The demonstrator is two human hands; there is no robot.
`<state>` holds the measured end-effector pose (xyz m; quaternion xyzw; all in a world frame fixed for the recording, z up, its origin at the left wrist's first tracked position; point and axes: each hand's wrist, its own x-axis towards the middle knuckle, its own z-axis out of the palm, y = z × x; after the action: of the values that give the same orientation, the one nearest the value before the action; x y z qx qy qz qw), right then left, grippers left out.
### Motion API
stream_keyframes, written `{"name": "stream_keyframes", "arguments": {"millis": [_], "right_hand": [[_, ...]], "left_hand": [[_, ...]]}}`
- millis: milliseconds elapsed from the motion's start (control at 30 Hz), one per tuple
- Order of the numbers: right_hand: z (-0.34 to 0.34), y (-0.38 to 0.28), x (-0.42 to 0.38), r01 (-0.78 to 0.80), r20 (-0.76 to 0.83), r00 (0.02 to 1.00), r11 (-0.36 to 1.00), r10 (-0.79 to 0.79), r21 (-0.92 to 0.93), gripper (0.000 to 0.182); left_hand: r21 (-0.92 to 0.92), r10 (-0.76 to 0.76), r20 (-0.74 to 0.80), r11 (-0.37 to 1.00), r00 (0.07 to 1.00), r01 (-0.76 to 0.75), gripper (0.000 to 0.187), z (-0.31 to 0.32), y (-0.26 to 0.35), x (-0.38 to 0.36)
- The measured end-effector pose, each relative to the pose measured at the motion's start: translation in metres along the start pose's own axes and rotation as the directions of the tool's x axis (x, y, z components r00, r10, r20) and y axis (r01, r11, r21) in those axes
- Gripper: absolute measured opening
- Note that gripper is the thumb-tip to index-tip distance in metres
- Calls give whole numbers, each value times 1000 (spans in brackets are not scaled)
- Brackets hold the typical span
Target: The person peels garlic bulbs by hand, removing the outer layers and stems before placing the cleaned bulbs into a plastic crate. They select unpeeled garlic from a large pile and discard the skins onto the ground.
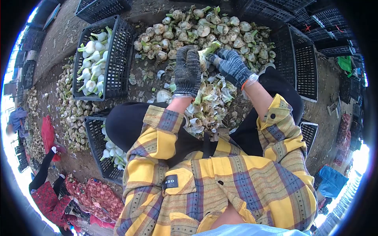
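Observation:
A garlic bulb [203, 62] with a green stem sits between my two gloved hands, its stem pointing up and to the right. My left hand [187, 72], in a grey knit glove with clear plastic at the wrist, is closed against the bulb's left side; its thumb is hidden. From the right, my right hand [233, 67], gloved alike, has its fingertips pinched at the bulb near the stem. Whether a small tool is in it cannot be made out. Just beyond lies a heap of untrimmed garlic bulbs [204, 30]. Stripped garlic skins [206, 104] are piled beneath my hands.
A black crate [126, 59] of cleaned white garlic stands at left, with another crate [94, 145] by my knee. At right is a tall black crate [307, 65]. More garlic [75, 122] covers the ground at left. Another person [49, 200] is at lower left, near red mesh sacks [96, 198].

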<state>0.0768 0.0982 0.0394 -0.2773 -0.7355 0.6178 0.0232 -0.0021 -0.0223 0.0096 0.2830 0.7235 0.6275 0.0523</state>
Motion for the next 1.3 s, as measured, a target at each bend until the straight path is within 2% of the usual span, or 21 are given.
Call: {"name": "stream_keyframes", "arguments": {"millis": [167,233,267,333,433,467,500,567,633,700,733,767,867,1033,1100,1133,1167,1200,1233,1267,1300], "right_hand": [[6,1,-1,63,-81,993,977,-81,-205,29],[10,3,-1,-30,-109,994,1000,30,-6,30],[8,5,0,24,-119,992,989,-42,-143,29],[5,12,6,-69,-125,990,997,64,-30,26],[2,32,15,8,-185,982,980,-46,-197,21],[2,27,12,4,-189,981,981,-42,-195,21],[3,24,10,0,-193,980,981,-38,-192,20],[5,23,11,1,-199,979,985,-36,-174,21],[6,19,10,0,-210,977,988,-32,-153,22],[5,14,7,-26,-167,986,999,19,-38,31],[4,34,16,77,-199,971,963,-130,-258,35],[4,28,12,78,-198,971,963,-132,-257,35],[8,12,2,138,-290,909,875,-298,-463,34],[-4,20,4,242,-65,942,798,-330,-552,28],[-4,20,2,364,113,873,479,-475,-799,24],[-1,19,1,364,113,873,481,-474,-797,24],[5,9,0,97,-146,981,976,-126,-193,22],[8,3,0,-222,-80,946,807,314,547,20],[3,15,5,-222,-80,946,808,313,546,20],[-5,37,14,32,-141,990,990,-13,134,21],[-6,37,16,303,-56,941,906,-333,-297,21]], "left_hand": [[-272,-445,259,818,857,507,31,-3,-18,8],[-423,-639,467,446,612,789,33,-9,4,11],[-421,-640,468,445,610,790,33,-4,-5,8],[-227,-254,148,932,956,283,40,13,-27,0],[-344,-219,105,907,970,242,49,17,-15,-7],[-447,-526,267,674,807,587,49,5,15,2],[-446,-527,267,675,807,588,49,-2,7,6],[-452,-548,737,37,397,891,49,-14,-8,17],[-388,-626,681,131,380,912,47,-10,-2,13],[-443,-553,326,627,767,640,46,2,-5,2],[-391,-490,205,752,847,530,43,5,0,-3],[-391,-489,204,754,848,529,43,2,2,0],[-531,-629,582,186,515,827,45,-6,1,12],[-345,-706,533,321,466,882,39,-10,15,12],[-419,-614,436,509,658,752,39,-8,13,9],[-452,-630,503,393,592,801,37,-11,11,10],[-451,-632,501,392,591,802,37,-11,9,9],[-542,-620,556,235,554,807,37,-10,4,10],[-611,-594,610,68,524,789,37,-8,-1,10],[-627,-566,630,35,532,779,38,-7,-9,8],[-626,-566,630,36,532,779,38,-7,-7,8]]}}
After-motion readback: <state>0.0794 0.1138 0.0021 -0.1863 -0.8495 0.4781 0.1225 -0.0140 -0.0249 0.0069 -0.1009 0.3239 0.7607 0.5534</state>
